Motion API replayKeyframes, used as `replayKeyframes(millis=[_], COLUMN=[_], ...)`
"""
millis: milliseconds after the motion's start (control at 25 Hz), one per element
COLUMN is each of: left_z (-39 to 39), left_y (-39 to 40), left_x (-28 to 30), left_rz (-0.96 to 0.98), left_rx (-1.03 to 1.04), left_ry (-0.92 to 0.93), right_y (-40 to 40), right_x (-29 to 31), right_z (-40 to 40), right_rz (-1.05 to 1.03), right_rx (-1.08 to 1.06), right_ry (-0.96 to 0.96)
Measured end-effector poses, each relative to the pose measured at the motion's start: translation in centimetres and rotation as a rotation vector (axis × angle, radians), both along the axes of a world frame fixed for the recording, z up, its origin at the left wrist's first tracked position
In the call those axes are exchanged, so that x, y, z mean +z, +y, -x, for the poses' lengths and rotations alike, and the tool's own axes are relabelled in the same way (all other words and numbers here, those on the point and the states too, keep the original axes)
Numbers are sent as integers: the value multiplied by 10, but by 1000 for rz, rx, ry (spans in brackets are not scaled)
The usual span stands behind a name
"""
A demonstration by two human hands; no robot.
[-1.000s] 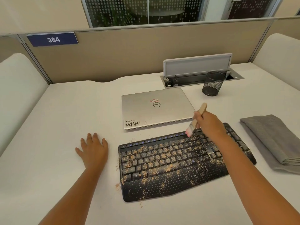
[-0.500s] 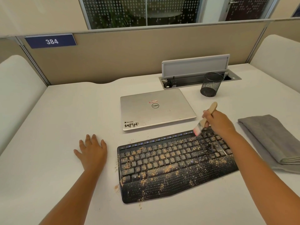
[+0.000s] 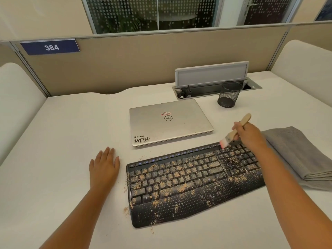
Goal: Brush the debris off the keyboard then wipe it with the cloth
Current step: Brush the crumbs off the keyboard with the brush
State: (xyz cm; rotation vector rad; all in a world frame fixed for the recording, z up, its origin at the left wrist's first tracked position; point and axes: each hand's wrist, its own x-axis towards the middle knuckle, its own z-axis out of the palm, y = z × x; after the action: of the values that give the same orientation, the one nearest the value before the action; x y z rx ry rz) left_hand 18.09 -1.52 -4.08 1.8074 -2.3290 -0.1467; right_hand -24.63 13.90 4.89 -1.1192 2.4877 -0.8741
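Note:
A black keyboard lies on the white desk, strewn with tan crumbs over its keys and palm rest. My right hand grips a small wooden-handled brush, whose pink bristles touch the keyboard's far edge near the number pad. My forearm hides the keyboard's right end. My left hand rests flat on the desk just left of the keyboard, fingers apart, holding nothing. A folded grey cloth lies to the right of the keyboard.
A closed silver laptop sits just behind the keyboard. A black mesh pen cup stands by an open cable tray at the back. Some crumbs lie on the desk by the keyboard's left edge. Partition walls enclose the desk.
My right hand has carried the brush rightward along the keyboard's far edge, from above the main keys towards the number pad. My left hand stays flat in place.

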Motion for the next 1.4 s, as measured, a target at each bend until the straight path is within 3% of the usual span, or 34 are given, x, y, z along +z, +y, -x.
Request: replayKeyframes(millis=[120,240,360,520,800,1080,1240,1400], left_z=[1,1,0,0,0,0,1,0], left_y=[0,0,0,0,0,0,-1,-1], left_x=[1,1,0,0,0,-1,-1,-2], left_rz=[-4,1,3,2,11,20,24,20], left_rx=[7,7,7,8,15,19,18,20], left_ry=[26,33,35,39,53,51,54,56], right_y=[4,-4,-1,13,29,43,50,50], right_x=[5,10,5,6,4,1,5,10], right_z=[17,6,2,22,47,50,50,47], right_rz=[5,57,-7,-66,-15,-45,-179,-19], right_rx=[-76,18,88,-37,-223,-280,-288,-315], right_ry=[57,-50,22,123,90,63,121,145])
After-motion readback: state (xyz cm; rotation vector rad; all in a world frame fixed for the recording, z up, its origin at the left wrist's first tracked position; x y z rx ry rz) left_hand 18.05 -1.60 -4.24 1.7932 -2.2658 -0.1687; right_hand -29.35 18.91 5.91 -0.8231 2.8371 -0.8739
